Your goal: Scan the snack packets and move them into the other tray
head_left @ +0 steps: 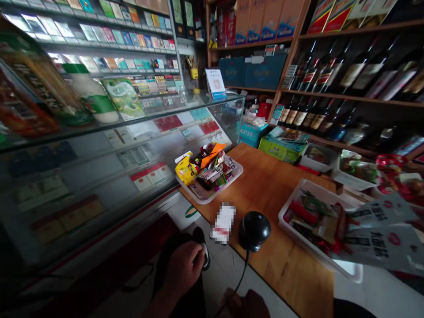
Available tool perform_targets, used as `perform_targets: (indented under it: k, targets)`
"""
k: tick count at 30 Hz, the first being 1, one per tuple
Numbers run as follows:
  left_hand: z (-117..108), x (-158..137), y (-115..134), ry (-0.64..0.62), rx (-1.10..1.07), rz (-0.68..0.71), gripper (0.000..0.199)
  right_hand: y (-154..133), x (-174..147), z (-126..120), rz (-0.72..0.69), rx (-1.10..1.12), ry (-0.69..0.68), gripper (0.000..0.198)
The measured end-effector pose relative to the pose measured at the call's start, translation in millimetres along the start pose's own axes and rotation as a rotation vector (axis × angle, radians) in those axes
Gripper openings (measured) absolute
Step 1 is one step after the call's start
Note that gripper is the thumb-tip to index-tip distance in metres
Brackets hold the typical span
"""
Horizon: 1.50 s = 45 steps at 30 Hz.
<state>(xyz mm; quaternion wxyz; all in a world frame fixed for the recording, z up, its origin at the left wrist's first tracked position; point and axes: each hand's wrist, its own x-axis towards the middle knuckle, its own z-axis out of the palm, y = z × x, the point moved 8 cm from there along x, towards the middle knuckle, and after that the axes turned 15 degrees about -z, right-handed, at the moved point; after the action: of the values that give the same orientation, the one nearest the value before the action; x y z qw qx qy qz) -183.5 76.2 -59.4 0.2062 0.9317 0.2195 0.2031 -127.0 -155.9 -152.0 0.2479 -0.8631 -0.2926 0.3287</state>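
My left hand is curled into a loose fist over my dark-clothed leg, with nothing visible in it. Low in the view, partly cut off by the bottom edge, my right hand is closed around a thin black cable. That cable runs up to a round black device, perhaps a desktop scanner, on the wooden table. Left of the device, at the table's edge, lies a white rectangular thing; it is pixelated, so its kind cannot be made out.
A plastic tray of snack packets sits at the table's far left corner. Another packet-filled tray is at the right. A glass display counter borders the left, with a bottle on top. Wine shelves stand behind.
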Motion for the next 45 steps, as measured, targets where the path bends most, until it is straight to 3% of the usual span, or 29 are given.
perform_targets:
  k: [2,6,11,14,19,24,29,33,40,42,45]
  targets:
    - [0,-5,2,-0.023,-0.02,-0.008,0.014,4,-14,1,0.027,0.008,0.023,0.019]
    - [2,-23,20,-0.153,-0.221,-0.062,0.02,10,-42,-11,0.014,0.004,0.137,0.03]
    - [8,-66,76,-0.415,-0.408,-0.061,0.018,6,-71,-43,-0.139,-0.056,0.338,0.019]
    - [9,-81,97,-0.513,-0.481,-0.133,0.049,-7,-83,-62,-0.22,-0.029,0.45,0.02]
    - [7,-76,119,-0.74,-0.713,-0.328,0.038,-43,-94,-94,-0.298,0.048,0.592,0.026]
    - [-10,-47,122,-0.65,-0.859,-0.426,0.056,-64,-92,-121,-0.335,0.224,0.66,0.032]
    - [-28,-13,103,-0.416,-0.974,-0.546,0.049,-44,-90,-155,-0.196,0.241,0.841,0.037]
    - [-29,11,97,-0.378,-1.117,-0.611,0.045,-40,-74,-158,-0.251,0.512,0.679,0.04]
    - [-25,33,111,-0.367,-1.207,-0.603,0.044,-65,-57,-153,-0.383,1.099,0.497,0.038]
    - [-25,36,118,-0.385,-1.204,-0.572,0.043,-65,-53,-153,-0.364,1.201,0.494,0.038]
    - [-22,40,124,-0.414,-1.275,-0.566,0.042,-57,-53,-163,-0.346,1.201,0.624,0.039]
